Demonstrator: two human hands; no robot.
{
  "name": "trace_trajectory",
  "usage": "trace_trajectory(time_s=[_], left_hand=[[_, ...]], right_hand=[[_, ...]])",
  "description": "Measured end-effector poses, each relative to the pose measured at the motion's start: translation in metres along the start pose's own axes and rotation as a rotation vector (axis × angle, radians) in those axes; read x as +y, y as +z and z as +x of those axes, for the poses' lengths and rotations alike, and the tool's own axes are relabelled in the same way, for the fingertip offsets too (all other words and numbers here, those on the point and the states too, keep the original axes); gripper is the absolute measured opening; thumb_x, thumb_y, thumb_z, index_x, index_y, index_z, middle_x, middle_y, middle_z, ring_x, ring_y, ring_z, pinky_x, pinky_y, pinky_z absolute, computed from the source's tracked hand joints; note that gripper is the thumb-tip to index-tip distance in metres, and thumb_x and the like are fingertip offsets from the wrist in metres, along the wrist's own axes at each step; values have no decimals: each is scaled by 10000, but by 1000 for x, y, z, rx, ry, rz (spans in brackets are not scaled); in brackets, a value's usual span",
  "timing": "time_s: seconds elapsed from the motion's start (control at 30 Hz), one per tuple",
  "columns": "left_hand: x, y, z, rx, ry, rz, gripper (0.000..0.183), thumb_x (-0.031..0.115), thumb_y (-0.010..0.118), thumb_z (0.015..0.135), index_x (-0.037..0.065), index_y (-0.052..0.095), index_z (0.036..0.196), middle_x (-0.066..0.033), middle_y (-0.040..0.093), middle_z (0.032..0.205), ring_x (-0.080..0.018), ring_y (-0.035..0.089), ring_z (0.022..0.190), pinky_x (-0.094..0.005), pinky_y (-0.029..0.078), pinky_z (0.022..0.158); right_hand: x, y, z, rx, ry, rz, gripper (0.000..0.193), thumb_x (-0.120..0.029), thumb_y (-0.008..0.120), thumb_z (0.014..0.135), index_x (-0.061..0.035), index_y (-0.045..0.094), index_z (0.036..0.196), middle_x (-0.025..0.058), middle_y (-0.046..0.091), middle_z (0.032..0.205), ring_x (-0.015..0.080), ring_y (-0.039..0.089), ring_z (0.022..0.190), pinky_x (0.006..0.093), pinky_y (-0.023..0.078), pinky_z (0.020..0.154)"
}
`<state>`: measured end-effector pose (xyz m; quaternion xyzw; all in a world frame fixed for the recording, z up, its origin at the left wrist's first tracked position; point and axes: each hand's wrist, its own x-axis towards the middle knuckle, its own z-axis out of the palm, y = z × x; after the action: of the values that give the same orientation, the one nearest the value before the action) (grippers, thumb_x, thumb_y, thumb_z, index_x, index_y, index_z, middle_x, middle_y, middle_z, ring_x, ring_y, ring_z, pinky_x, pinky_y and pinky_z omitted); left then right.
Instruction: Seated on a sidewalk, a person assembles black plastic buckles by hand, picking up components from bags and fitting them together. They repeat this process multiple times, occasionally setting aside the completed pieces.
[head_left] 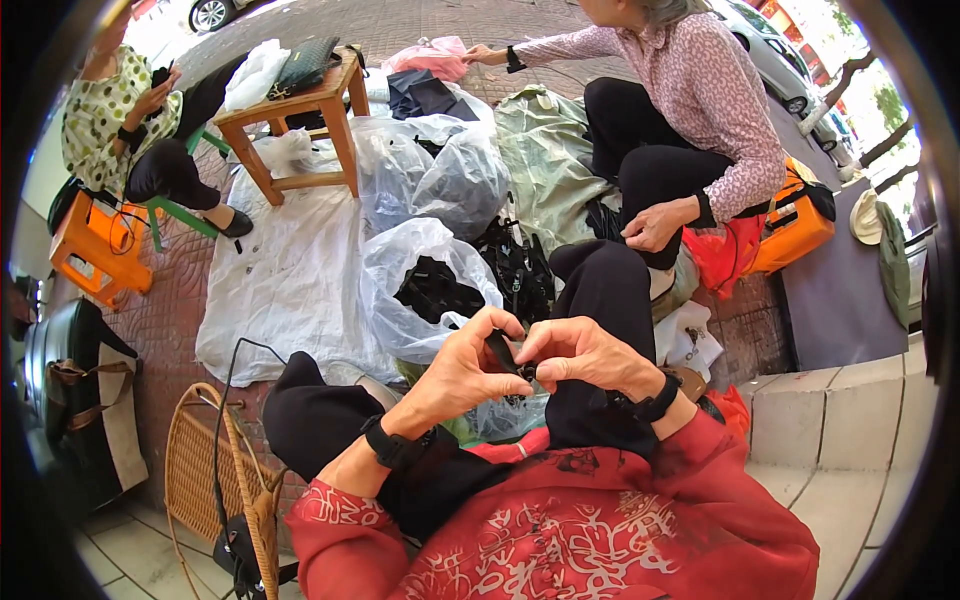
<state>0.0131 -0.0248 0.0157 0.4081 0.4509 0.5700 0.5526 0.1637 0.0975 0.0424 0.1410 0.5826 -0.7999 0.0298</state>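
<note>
— What are the hands doing?

— Both are pinching one small black strap piece (505,355). The left hand (462,368) is curling its fingers over the top of it, and the right hand (580,355) is gripping it from the other side, thumb and fingertips pressing in. The two hands are touching each other around it.

— Where is that piece sitting?

— It is hanging above the person's knees, just in front of the clear plastic bag (400,275) that is holding more black pieces.

— What is lying around that bag?

— Behind it a second, larger clear bag (440,170) is bulging. To its left a white sheet (280,280) is covering the brick paving, and beyond the sheet a wooden stool (300,115) is standing. To the bag's right another person's hand (655,225) is resting on a dark knee.
</note>
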Motion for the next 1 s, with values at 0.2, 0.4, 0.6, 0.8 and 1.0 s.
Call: trace_trajectory(time_s=[0.2,0.4,0.6,0.8,1.0], left_hand=[[3,-2,0,-15,-47,75,429,23,699,666,62,433,1000,-15,530,621,-57,514,540,-200,405,471],[-5,2,3,146,127,227,331,37,677,686,31,503,967,-35,556,657,-69,535,600,-208,434,546],[1,2,6,171,259,337,158,-9,661,685,-10,588,826,-64,601,751,-85,571,688,-220,466,618],[-4,0,8,127,101,143,115,-55,617,720,-22,573,821,-69,607,753,-102,588,696,-229,492,633],[-1,4,10,139,15,-87,110,-24,593,753,-40,548,852,-88,610,760,-127,609,697,-227,502,620]], right_hand=[[7,-3,1,-1,-30,49,180,-56,604,766,-27,518,921,12,528,787,78,525,689,204,443,615],[3,-6,3,56,-72,21,175,-60,594,781,-29,508,930,11,536,807,74,524,716,211,443,640],[6,-5,5,127,-144,-9,148,-51,598,769,-34,525,896,-15,533,774,44,484,688,189,410,609],[7,-9,6,152,-187,-18,145,-56,616,745,-28,534,861,-24,527,738,35,475,670,178,392,595],[-1,-6,11,200,-154,13,142,-38,611,728,-20,533,845,-6,532,711,36,469,620,172,371,529]])
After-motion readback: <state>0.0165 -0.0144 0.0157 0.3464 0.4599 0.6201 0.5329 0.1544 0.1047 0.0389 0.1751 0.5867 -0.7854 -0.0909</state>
